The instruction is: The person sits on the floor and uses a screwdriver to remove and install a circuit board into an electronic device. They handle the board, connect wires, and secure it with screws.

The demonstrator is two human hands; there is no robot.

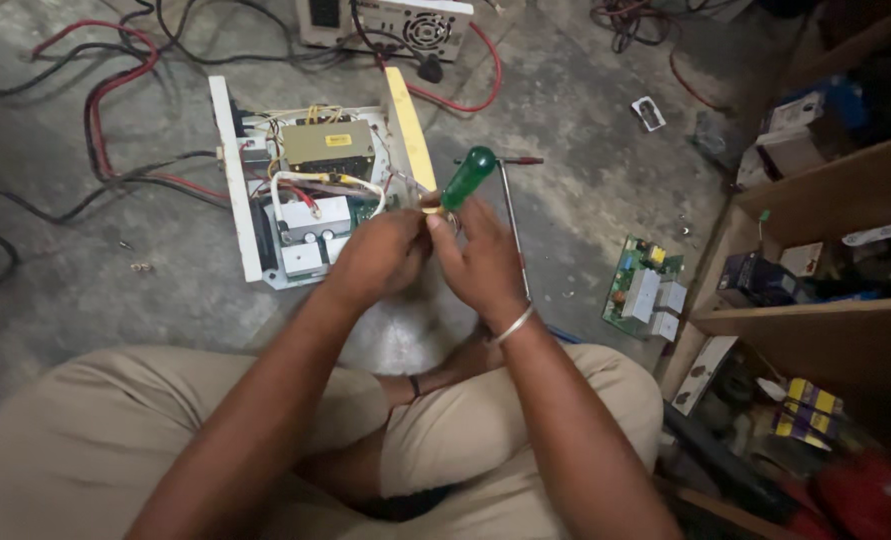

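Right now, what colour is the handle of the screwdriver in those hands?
Translucent green screwdriver handle, seen in the head view.

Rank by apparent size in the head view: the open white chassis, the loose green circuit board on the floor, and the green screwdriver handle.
1. Open white chassis, clearly largest.
2. Green circuit board.
3. Green screwdriver handle, smallest; it is held up nearer the camera by the left hand and right hand, so it looks enlarged.

A glossy translucent green plastic screwdriver handle (468,176) gleams above a white painted sheet-metal open case (237,190) on the rough, matt grey concrete floor (585,110); beige cloth trousers (95,440) look soft and matt.
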